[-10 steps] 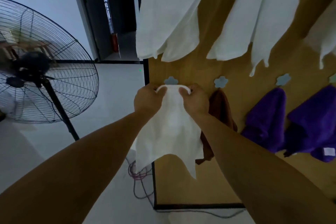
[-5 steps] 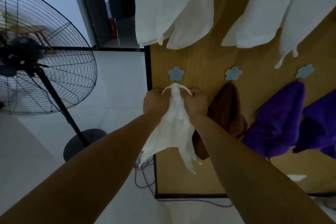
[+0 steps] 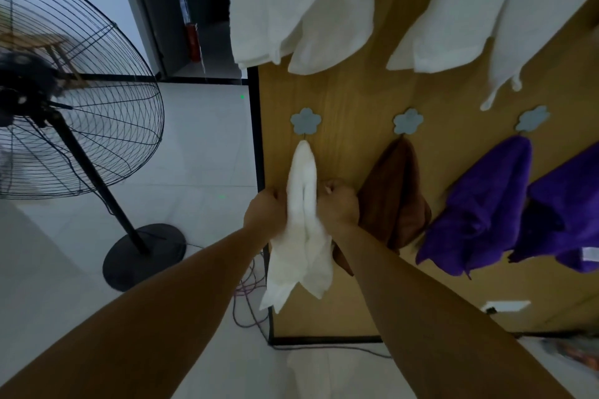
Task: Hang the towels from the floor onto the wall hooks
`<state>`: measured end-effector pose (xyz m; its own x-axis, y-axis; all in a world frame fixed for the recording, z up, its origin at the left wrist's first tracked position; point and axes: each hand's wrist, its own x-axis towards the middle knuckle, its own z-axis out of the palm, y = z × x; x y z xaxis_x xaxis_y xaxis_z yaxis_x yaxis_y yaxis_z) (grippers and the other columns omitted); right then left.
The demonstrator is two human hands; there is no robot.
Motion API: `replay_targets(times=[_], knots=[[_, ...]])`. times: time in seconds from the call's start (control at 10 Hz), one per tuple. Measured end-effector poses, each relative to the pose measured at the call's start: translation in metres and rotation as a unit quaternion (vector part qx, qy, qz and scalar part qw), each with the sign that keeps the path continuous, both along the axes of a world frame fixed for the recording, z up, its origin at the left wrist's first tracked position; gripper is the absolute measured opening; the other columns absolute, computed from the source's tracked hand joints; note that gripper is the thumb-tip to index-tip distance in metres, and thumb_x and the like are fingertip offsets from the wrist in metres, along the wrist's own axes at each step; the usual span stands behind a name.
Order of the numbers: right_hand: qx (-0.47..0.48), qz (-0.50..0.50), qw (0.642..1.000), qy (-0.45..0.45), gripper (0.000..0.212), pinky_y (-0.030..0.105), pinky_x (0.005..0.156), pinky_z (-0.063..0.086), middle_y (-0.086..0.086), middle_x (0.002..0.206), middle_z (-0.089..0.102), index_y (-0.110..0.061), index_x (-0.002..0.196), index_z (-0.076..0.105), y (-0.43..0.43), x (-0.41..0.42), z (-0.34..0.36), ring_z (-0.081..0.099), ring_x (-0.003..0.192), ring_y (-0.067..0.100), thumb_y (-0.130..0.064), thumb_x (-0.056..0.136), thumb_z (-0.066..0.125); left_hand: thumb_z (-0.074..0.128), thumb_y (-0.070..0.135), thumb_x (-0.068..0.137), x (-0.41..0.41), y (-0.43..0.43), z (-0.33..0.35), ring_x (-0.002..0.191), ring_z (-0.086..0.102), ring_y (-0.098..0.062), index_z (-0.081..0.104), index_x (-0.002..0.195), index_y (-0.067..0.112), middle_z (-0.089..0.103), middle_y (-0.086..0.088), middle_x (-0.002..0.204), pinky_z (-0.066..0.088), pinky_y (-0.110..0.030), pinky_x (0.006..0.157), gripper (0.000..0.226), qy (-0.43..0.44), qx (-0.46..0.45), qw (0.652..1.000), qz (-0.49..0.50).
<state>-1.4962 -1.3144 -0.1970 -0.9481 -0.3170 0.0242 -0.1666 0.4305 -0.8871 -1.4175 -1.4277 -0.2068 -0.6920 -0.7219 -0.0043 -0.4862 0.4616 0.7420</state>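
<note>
A white towel [image 3: 303, 230] hangs by its top from the leftmost blue flower hook [image 3: 305, 121] on the wooden wall panel [image 3: 353, 97]. My left hand [image 3: 265, 209] grips the towel's left side and my right hand [image 3: 338, 204] its right side, both about a third of the way down, pinching it narrow. To the right a brown towel [image 3: 393, 194] hangs from the second hook [image 3: 408, 121], then a purple towel [image 3: 479, 207] under the third hook [image 3: 532, 118], and another purple towel [image 3: 570, 214]. Another pale cloth [image 3: 311, 366] lies on the floor below.
Large white towels [image 3: 301, 6] hang from the upper row, their ends reaching down near the hooks. A black pedestal fan [image 3: 64, 100] stands on the floor to the left, its base [image 3: 144, 254] near my left arm. Cables [image 3: 249, 301] trail by the panel's lower left corner.
The towel's loop went up onto the leftmost hook. My hands slid down from the loop to the towel's sides, and the towel now hangs stretched from the hook.
</note>
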Motion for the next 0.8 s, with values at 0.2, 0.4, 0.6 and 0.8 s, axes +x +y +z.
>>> replay_targets(times=[0.2, 0.4, 0.6, 0.8], knots=[[0.047, 0.011, 0.998, 0.040, 0.029, 0.027, 0.071, 0.040, 0.005, 0.104, 0.067, -0.019, 0.119, 0.058, 0.010, 0.013, -0.046, 0.061, 0.091, 0.023, -0.036, 0.100, 0.043, 0.025, 0.034, 0.102, 0.004, 0.005, -0.021, 0.078, 0.055, -0.024, 0.052, 0.093, 0.010, 0.054, -0.004, 0.081, 0.043, -0.034, 0.071, 0.038, -0.009, -0.056, 0.998, 0.020], [0.007, 0.038, 0.999, -0.027, 0.030, 0.034, 0.085, 0.049, 0.008, 0.110, 0.065, -0.013, 0.122, 0.057, 0.010, 0.010, -0.064, 0.061, 0.103, 0.027, -0.029, 0.100, 0.045, 0.028, 0.033, 0.101, 0.005, -0.008, -0.046, 0.082, 0.053, -0.025, 0.056, 0.103, 0.006, 0.055, -0.005, 0.088, 0.040, -0.032, 0.073, 0.039, -0.042, -0.028, 0.998, 0.040], [0.175, 0.077, 0.981, -0.044, 0.032, 0.033, 0.091, 0.045, 0.017, 0.116, 0.064, -0.001, 0.120, 0.059, 0.035, 0.017, -0.084, 0.059, 0.111, 0.034, -0.021, 0.098, 0.046, 0.046, 0.016, 0.094, 0.039, -0.009, -0.079, 0.095, 0.057, -0.028, 0.054, 0.118, 0.004, 0.060, -0.014, 0.115, 0.042, -0.031, 0.075, 0.028, -0.190, -0.004, 0.982, -0.003], [0.134, 0.092, 0.981, -0.103, 0.034, 0.028, 0.097, 0.043, 0.014, 0.121, 0.061, 0.001, 0.125, 0.056, 0.059, 0.034, -0.090, 0.055, 0.117, 0.031, -0.014, 0.095, 0.054, 0.047, 0.021, 0.093, 0.068, 0.011, -0.086, 0.094, 0.062, -0.029, 0.057, 0.114, 0.002, 0.063, -0.014, 0.107, 0.046, -0.030, 0.069, 0.030, -0.231, 0.040, 0.972, -0.008]])
